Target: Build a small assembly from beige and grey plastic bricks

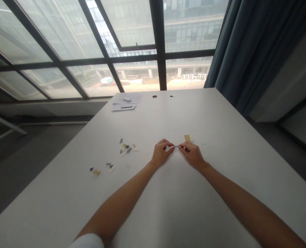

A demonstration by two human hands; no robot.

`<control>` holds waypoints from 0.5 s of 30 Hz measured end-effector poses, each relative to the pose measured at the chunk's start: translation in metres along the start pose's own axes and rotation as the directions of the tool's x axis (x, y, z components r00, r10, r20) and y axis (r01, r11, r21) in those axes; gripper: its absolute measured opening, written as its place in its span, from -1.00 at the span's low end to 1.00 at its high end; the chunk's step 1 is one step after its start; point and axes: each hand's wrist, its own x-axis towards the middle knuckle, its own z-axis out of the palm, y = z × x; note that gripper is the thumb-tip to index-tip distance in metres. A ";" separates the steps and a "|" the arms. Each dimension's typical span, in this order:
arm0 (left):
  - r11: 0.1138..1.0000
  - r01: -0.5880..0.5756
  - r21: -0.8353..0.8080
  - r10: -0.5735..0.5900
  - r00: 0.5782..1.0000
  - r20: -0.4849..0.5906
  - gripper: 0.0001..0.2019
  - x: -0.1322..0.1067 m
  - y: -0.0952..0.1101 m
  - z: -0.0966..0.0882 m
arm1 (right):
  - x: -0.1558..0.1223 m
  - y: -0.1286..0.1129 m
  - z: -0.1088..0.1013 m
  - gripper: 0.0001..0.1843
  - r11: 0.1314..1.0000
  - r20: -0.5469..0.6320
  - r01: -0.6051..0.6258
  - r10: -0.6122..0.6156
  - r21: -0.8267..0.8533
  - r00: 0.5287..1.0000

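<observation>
Between my two hands is a small grey strip-like piece (176, 146), too small to name more exactly. My left hand (163, 151) pinches its left end between thumb and fingers. At its right end, my right hand (193, 153) holds it in the same kind of pinch. Both hands are low over the white table (168, 120). Just beyond my right hand lies a flat yellow piece (187, 137) with a paler edge. The fingertips cover both ends of the grey piece.
Left of my hands lies a scatter of small grey, yellow and cream pieces (127, 148). Nearer the left edge are a dark grey piece (108, 164) and a yellow piece (96, 172). Papers (124, 105) lie at the far left corner. A blue curtain (235, 62) hangs beyond the right side.
</observation>
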 end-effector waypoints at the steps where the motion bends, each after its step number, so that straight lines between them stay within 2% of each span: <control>1: 1.000 -0.004 0.001 0.004 1.000 0.002 -0.89 0.000 0.000 0.000 | 0.000 0.000 0.000 -0.85 1.000 0.000 0.001 -0.001 0.000 1.000; 15: 1.000 -0.002 -0.002 0.002 1.000 0.006 -0.91 0.000 -0.001 -0.001 | 0.000 -0.001 0.000 -0.85 1.000 -0.006 0.000 0.000 -0.001 1.000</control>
